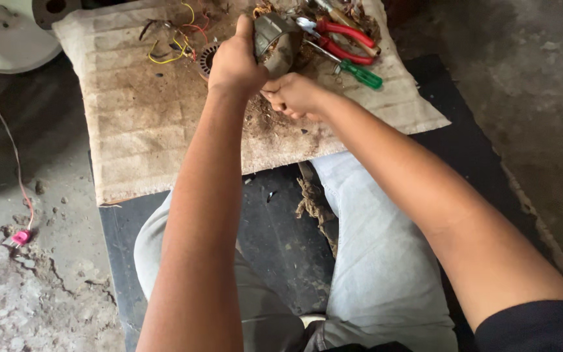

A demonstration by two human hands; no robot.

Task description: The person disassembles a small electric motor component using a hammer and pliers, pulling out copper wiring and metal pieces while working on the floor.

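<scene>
My left hand (234, 64) grips the metal housing (275, 40) over the cloth (138, 124); my right hand (292, 95) is curled shut beneath it. Pliers (346, 38) and screwdriver (358, 72) just right of the housing.

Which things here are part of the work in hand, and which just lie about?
In hand: metal motor part, gripped by left hand and right hand.

Lying about: red-handled pliers, green-handled screwdriver, yellow and red wires, pink plug.
</scene>
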